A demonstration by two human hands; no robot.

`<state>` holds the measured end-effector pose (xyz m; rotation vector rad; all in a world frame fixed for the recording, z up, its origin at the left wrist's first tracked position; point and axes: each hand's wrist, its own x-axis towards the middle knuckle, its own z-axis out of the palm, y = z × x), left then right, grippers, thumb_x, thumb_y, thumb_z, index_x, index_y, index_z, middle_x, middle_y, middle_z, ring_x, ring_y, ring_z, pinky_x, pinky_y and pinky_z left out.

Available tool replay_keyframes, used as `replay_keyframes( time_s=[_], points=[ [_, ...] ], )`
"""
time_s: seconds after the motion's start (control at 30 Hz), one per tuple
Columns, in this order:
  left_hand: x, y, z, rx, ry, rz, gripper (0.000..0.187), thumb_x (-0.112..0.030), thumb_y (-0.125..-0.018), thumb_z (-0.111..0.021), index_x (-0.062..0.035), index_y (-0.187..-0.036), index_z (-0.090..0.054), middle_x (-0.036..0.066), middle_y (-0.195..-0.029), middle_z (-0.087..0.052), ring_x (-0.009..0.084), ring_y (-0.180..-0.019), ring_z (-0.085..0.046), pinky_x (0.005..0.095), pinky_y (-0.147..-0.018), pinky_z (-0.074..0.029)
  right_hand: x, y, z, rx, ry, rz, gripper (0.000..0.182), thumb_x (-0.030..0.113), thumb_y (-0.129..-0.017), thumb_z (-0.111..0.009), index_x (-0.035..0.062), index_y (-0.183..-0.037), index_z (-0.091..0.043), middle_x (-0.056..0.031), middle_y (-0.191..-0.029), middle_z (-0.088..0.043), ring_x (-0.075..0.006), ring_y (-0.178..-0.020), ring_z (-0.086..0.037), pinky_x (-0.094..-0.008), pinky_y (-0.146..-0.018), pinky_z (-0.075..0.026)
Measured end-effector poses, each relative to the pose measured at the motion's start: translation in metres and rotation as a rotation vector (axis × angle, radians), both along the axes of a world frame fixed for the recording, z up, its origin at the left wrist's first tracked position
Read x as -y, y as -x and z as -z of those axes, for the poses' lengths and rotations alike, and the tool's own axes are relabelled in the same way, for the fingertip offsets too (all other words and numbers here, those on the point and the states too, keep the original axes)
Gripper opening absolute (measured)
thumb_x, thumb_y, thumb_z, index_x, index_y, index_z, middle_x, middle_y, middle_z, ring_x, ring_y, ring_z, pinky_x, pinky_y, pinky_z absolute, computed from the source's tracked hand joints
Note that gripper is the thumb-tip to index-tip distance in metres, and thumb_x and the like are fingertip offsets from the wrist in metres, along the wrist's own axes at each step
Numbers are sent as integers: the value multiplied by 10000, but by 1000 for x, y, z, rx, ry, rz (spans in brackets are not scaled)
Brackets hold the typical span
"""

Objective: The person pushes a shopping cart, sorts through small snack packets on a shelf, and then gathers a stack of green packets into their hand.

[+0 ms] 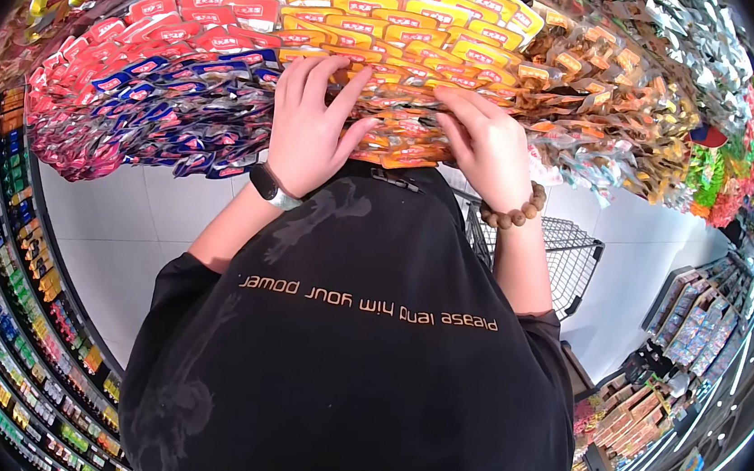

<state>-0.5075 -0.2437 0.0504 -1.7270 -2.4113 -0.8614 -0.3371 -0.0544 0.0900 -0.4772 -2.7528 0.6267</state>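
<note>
Clearly, the yellow packs are what both hands are on: they fill the upper centre of the frame in overlapping rows, with their lower edges bunched in the gap between the hands. The left hand, left of centre, lies palm down at the near side of these rows, its fingers loosely bent and spread, the thumb well apart, clasping nothing that shows. The right hand, right of centre, has its fingers bent towards the packs with the thumb just below; whether a pack edge is pinched there, I cannot tell.

Red packs and blue packs crowd in at the upper left, and orange-brown packs at the upper right. A cart stands on the floor, right of centre.

The rows lean so tightly on each other that light, even pressure from both hands seems best, with fingertips working along the top edges. Any single pack is better taken by its edge and drawn up steadily, the other hand bracing its neighbours; a sharp tug could drag several along or crease the thin wrapping.
</note>
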Motion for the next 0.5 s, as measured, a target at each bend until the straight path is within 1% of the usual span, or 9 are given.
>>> replay_keyframes(
  time_s=[0.03,0.07,0.17,0.2,0.3,0.37,0.4,0.47,0.5],
  points=[
    [0,-1,1,3,-12,1,568,-259,-889,-758,-90,-1413,-618,136,-1389,-541,383,-1324,-463,546,-1138,-347,2,1,2,26,3,1,205,158,-942,-711,76,-1125,-753,-91,-1099,-758,-301,-945,-739,-397,-795,-605],
    [1,-1,1,5,-23,3,559,-248,-897,-751,-95,-1418,-619,130,-1386,-544,386,-1323,-459,532,-1133,-344,3,3,3,20,1,8,214,176,-955,-696,81,-1141,-746,-77,-1075,-753,-303,-919,-739,-398,-773,-603],
    [2,2,-1,-4,-6,47,531,-238,-906,-738,-94,-1405,-626,122,-1365,-559,366,-1313,-477,531,-1145,-332,3,8,1,37,-5,-6,209,172,-949,-704,83,-1134,-747,-63,-1045,-745,-295,-899,-738,-398,-749,-600],
    [2,2,-1,-12,10,55,524,-236,-908,-735,-94,-1401,-628,118,-1354,-566,357,-1307,-485,531,-1149,-328,3,8,5,4,-29,-12,187,166,-942,-713,82,-1102,-760,-45,-1024,-738,-284,-866,-737,-392,-725,-598],
    [0,2,-2,-38,41,63,510,-230,-912,-729,-96,-1395,-633,108,-1324,-584,333,-1291,-505,533,-1161,-317,9,8,1,75,-13,18,206,143,-920,-745,105,-1117,-792,-32,-1092,-761,-286,-867,-748,-375,-751,-601],
    [-1,2,1,-51,40,67,511,-227,-913,-727,-96,-1397,-632,104,-1313,-594,322,-1285,-515,537,-1167,-310,11,7,2,43,-45,22,167,153,-922,-737,95,-1070,-789,-23,-1046,-748,-273,-829,-741,-382,-705,-599],
    [0,3,3,-56,41,68,521,-244,-909,-732,-95,-1398,-629,100,-1312,-590,313,-1282,-514,545,-1174,-299,13,7,3,29,-60,27,151,159,-923,-734,90,-1046,-788,-18,-1023,-741,-266,-810,-738,-385,-682,-598],
    [0,4,6,-66,39,72,545,-280,-902,-744,-93,-1399,-622,92,-1310,-583,295,-1277,-513,560,-1189,-276,14,6,2,53,-42,37,158,160,-923,-735,95,-1057,-788,-18,-1024,-743,-265,-806,-738,-385,-676,-598],
    [0,3,5,-63,30,70,545,-277,-900,-746,-90,-1396,-622,96,-1312,-582,295,-1280,-512,561,-1185,-283,15,5,2,65,-36,41,162,160,-922,-735,98,-1062,-788,-18,-1024,-744,-265,-805,-738,-385,-674,-598]
  ],
)
